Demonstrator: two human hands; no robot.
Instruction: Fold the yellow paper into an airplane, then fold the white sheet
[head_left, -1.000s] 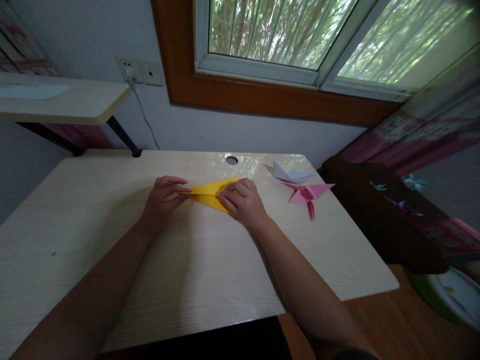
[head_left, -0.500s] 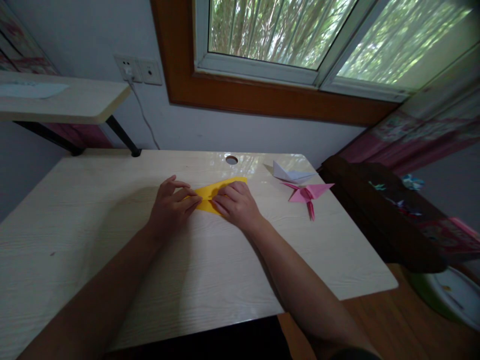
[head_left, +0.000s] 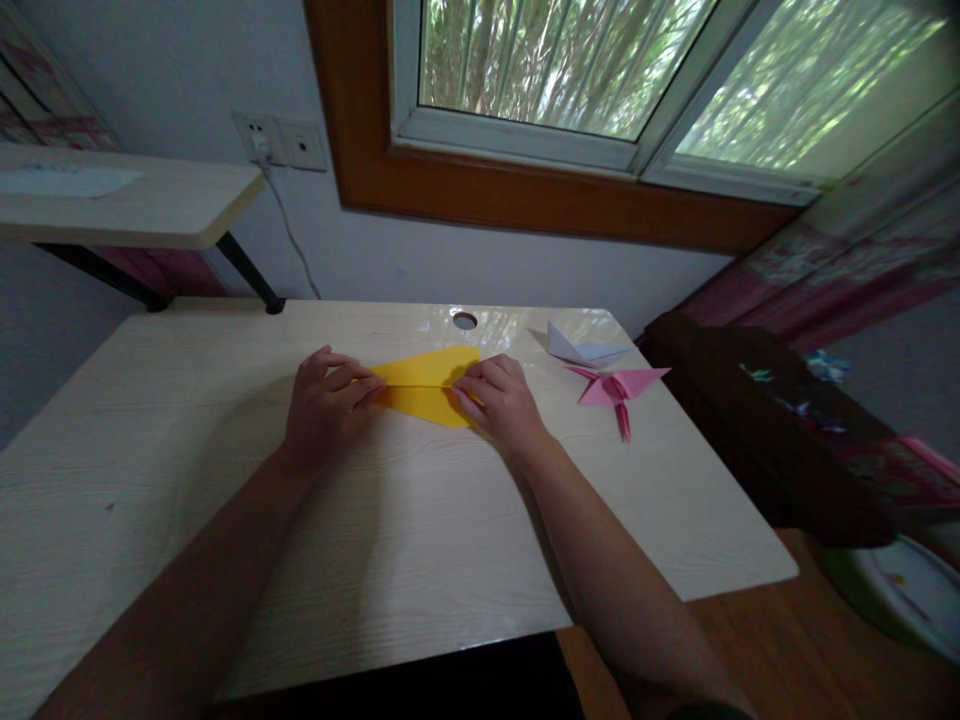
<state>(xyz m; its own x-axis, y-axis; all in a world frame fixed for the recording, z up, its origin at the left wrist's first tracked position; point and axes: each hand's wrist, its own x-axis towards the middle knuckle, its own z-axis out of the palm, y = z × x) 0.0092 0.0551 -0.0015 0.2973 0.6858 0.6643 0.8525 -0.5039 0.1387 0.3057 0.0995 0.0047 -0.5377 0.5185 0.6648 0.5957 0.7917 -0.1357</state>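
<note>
A folded yellow paper (head_left: 426, 386) lies flat on the pale wooden desk (head_left: 375, 530), a crease running along its middle. My left hand (head_left: 324, 405) presses on its left tip with the fingertips. My right hand (head_left: 504, 400) presses on its right end, fingers bent over the paper's edge. Both hands cover the ends of the sheet, so only the middle part shows.
A folded pink paper figure (head_left: 616, 388) and a folded white one (head_left: 582, 349) lie at the desk's back right. A cable hole (head_left: 464, 320) sits near the back edge. A dark chair or bag (head_left: 780, 430) stands to the right, a shelf (head_left: 127, 205) at back left.
My hands, close together half a second ago, have spread apart along the yellow paper, so more of its middle and crease now shows.
</note>
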